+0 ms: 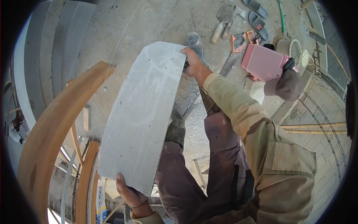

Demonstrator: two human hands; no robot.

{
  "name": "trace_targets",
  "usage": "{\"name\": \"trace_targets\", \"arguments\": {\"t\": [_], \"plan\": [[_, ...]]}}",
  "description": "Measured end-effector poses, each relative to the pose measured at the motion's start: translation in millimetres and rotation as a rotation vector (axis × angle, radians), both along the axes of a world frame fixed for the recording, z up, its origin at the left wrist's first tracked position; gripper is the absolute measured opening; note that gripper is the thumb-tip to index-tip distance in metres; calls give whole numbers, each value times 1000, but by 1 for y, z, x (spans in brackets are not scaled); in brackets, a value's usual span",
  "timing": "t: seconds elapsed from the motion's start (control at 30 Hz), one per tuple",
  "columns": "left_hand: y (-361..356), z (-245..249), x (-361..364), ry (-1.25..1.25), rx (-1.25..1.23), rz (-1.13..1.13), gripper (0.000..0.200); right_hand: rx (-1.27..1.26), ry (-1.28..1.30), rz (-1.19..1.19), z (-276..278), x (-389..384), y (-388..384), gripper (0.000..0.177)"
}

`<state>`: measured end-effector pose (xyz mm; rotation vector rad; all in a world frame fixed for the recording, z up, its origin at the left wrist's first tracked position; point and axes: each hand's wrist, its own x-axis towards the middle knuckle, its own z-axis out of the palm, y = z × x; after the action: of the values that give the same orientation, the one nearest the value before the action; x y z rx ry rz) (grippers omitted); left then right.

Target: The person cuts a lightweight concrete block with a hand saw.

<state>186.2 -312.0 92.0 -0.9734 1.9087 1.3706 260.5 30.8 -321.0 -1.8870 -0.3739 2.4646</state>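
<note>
Curved grey slab (143,112) was what we had in both hands, held up off the concrete floor (156,18) and tilted across our front. Our right hand (193,63) was at its far upper corner, fingers curled tightly over the edge with the thumb on the near face. Our left hand (128,194) was at the near lower corner, fingers wrapped under the bottom edge and bearing the weight. Between the two sets of fingers ran the whole length of the pale, streaked face, pocked with a few small holes.

Just beyond the right fingers we saw the toe of a boot (194,41), and farther out lay a trowel and hammer (225,18), a pair of sandals (257,15), a pink box (263,61) and a cap (287,86). Out to the side of the left fingers a curved wooden beam (56,130) swept round. Beyond it lay more grey slabs (56,48) of the same bend, side by side. A thin string line (123,33) ran across the floor above the slab's far end.

As we judged it, the lift was done: the piece was clear of the ground and under control at both ends. The setting down was not. It rested on nothing but our fingers and touched neither the beam nor the other slabs.
</note>
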Motion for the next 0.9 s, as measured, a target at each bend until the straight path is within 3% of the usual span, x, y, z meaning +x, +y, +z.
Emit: {"name": "trace_targets", "arguments": {"t": [0.1, 0.23, 0.3, 0.37, 0.43, 0.5, 0.57, 0.6, 0.67, 0.73, 0.9], "plan": [[-14, 12, 1, 61, -233, -152, 87, -185, 72, -246, -30, 17, -78, 52], [3, 1, -4, 186, -384, -160, 91, -370, 185, -531, -43, 38, -160, 54], [19, -5, -13, 224, -596, -445, 99, -395, -202, -286, -67, 41, -199, 56], [42, -18, -10, 304, -658, -568, 108, -111, -433, 323, -101, 46, -229, 60], [48, -9, -3, 538, -781, -1168, 113, -107, -487, 353, -84, 38, -195, 58], [88, 1, 6, 540, -802, -1267, 117, -113, -514, 359, -51, 17, -154, 55], [106, -2, 9, 615, -672, -1458, 120, 27, -637, 361, -24, 5, -101, 49], [111, -3, 9, 587, -654, -1455, 123, 22, -639, 327, -23, 4, -80, 49], [135, -7, 7, 631, -701, -1504, 124, 133, -570, 476, -29, 1, -38, 48], [157, -8, 3, 671, -764, -1540, 125, 238, -554, 422, -30, 11, 16, 49], [179, -11, -7, 602, -889, -1625, 125, 512, -787, 467, -52, 63, 147, 50]]}}
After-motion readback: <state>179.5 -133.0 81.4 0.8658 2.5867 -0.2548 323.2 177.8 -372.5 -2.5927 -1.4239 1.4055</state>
